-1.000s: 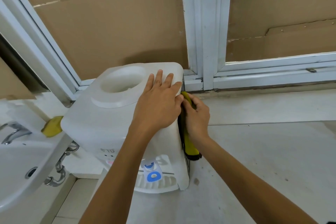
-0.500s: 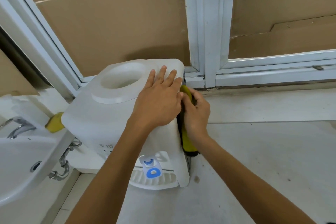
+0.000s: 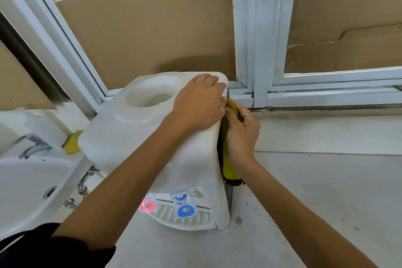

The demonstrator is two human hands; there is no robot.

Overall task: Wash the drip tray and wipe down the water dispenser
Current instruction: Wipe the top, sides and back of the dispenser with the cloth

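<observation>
Left hand flat on dispenser; right hand grips yellow cloth (sink left).

Pale tiled counter under white water dispenser, ridged drip tray in front.

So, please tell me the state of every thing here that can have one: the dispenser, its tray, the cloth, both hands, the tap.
Water dispenser: upright, no bottle on top.
Drip tray: in place under the taps.
Yellow cloth: pressed against the dispenser's right side.
Right hand: grips the cloth.
Left hand: rests flat on the dispenser's top, fingers straight.
Sink tap: no water visible.
Yellow sponge: lies beside the sink, untouched.
</observation>
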